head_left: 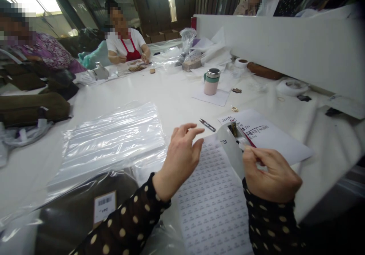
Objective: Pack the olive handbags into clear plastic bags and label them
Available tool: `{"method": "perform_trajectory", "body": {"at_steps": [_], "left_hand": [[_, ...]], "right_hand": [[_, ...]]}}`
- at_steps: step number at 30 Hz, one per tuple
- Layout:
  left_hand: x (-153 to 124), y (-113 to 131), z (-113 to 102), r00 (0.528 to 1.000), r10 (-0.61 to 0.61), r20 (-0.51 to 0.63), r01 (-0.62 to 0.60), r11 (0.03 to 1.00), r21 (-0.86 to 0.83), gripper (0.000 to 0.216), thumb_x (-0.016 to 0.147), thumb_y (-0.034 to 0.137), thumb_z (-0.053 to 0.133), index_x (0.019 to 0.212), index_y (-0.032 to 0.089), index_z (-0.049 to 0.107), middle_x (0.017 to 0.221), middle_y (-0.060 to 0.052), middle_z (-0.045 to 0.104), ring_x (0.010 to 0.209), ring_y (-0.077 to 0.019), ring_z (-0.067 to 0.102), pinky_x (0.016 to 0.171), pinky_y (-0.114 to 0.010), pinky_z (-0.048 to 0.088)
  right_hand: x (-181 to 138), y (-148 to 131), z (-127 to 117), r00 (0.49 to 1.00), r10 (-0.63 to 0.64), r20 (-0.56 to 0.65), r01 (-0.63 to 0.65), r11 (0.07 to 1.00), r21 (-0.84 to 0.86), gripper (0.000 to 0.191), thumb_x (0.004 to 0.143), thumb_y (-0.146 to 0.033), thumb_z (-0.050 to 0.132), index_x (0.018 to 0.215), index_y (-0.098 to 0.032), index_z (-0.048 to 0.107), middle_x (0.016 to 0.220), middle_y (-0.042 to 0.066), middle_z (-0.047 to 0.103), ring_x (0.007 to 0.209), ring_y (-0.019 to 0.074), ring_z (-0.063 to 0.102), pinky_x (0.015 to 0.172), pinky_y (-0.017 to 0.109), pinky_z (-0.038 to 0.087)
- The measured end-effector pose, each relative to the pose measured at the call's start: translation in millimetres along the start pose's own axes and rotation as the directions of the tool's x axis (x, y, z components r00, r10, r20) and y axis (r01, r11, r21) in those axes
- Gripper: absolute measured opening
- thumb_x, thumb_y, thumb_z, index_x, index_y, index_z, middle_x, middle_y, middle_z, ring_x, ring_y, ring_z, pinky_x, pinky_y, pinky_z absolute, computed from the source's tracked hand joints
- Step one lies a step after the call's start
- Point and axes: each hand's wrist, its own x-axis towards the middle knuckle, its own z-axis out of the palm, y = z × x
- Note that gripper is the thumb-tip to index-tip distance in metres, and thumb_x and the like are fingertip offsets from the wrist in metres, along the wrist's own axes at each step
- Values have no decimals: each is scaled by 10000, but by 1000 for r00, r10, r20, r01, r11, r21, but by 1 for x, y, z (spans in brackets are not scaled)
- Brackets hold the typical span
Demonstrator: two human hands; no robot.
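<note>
My left hand (pixel 179 158) hovers over the upper left edge of a sheet of small printed stickers (pixel 213 201), fingers apart and slightly curled, holding nothing. My right hand (pixel 270 175) is closed in a pinch on a curled strip of the sticker sheet's backing paper (pixel 232 148) at the sheet's top right corner. A dark item in a clear plastic bag with a barcode label (pixel 104 205) lies under my left forearm. Small thread snips (pixel 207 125) rest on the table just beyond my left fingers.
A stack of clear plastic bags (pixel 114 137) lies to the left. A handwritten paper (pixel 265 133), a pink and green mug (pixel 211 82), tape rolls (pixel 291 86) and a white partition (pixel 285 45) are on the right. Two people sit at the far left.
</note>
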Motion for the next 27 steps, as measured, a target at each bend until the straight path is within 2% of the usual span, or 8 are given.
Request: {"method": "perform_trajectory", "body": {"at_steps": [3, 5, 8, 11, 13, 18, 22, 27], "left_hand": [[-38, 25, -15, 989, -14, 147, 45, 977, -210, 219, 845, 181, 494, 1012, 241, 622, 1101, -39, 575, 1052, -176, 509, 942, -358, 409], [-64, 38, -20, 982, -54, 182, 109, 945, -310, 228, 839, 182, 508, 1023, 252, 623, 1105, -36, 578, 1055, -173, 515, 933, -346, 420], [-94, 51, -27, 987, -117, 113, 153, 906, -394, 221, 833, 206, 528, 1027, 248, 626, 1116, -47, 569, 1056, -181, 515, 912, -348, 432], [-115, 57, -37, 992, -122, -19, 103, 907, -409, 188, 830, 225, 542, 985, 244, 645, 1102, -55, 562, 1040, -186, 515, 906, -358, 428], [-127, 61, -45, 992, -94, -83, 56, 924, -379, 186, 832, 229, 539, 976, 248, 655, 1095, -60, 561, 1031, -191, 510, 900, -365, 426], [-158, 69, -69, 988, -71, -138, 13, 924, -382, 247, 852, 249, 510, 1069, 264, 626, 1141, -69, 553, 1082, -207, 472, 936, -391, 395], [-183, 64, -88, 961, -202, -188, 58, 813, -580, 237, 789, 295, 606, 1014, 229, 640, 1123, -72, 571, 1081, -221, 493, 903, -361, 411], [-215, 44, -123, 901, -422, -105, 141, 513, -847, 187, 811, 297, 572, 904, 156, 651, 1033, -74, 620, 961, -189, 561, 855, -314, 427]], "right_hand": [[-8, -22, -18, 1000, -10, 0, 9, 992, 124, 106, 732, -161, 620, 803, -197, 691, 746, 19, 668, 656, 142, 595, 665, 269, 471], [-18, -39, -26, 979, 176, 106, -201, 924, 326, 90, 750, -220, 612, 768, -195, 696, 721, 14, 665, 637, 129, 594, 632, 255, 473], [-30, -62, -31, 748, 512, 422, -653, 458, 603, 205, 715, -365, 630, 653, -176, 680, 575, 13, 617, 489, 100, 526, 475, 230, 432], [-38, -78, -38, 537, 566, 626, -780, 50, 624, 233, 603, -395, 708, 594, -168, 658, 510, 1, 576, 430, 71, 458, 412, 201, 376], [-42, -89, -49, 585, 544, 602, -766, 127, 630, 221, 639, -387, 693, 609, -170, 665, 519, 1, 575, 470, 85, 489, 447, 212, 402], [-54, -122, -89, 935, 103, 339, -300, 740, 602, 169, 796, -253, 562, 890, -188, 686, 842, 41, 643, 792, 164, 589, 721, 306, 477], [-67, -158, -113, 922, -254, 291, 31, 800, 599, 364, 851, -169, 419, 1193, -193, 542, 1047, 74, 558, 995, 194, 510, 849, 369, 427], [-73, -192, -117, 881, -261, 395, -102, 709, 697, 273, 867, -241, 422, 1098, -209, 564, 1028, 58, 528, 967, 183, 498, 820, 347, 430]]}}
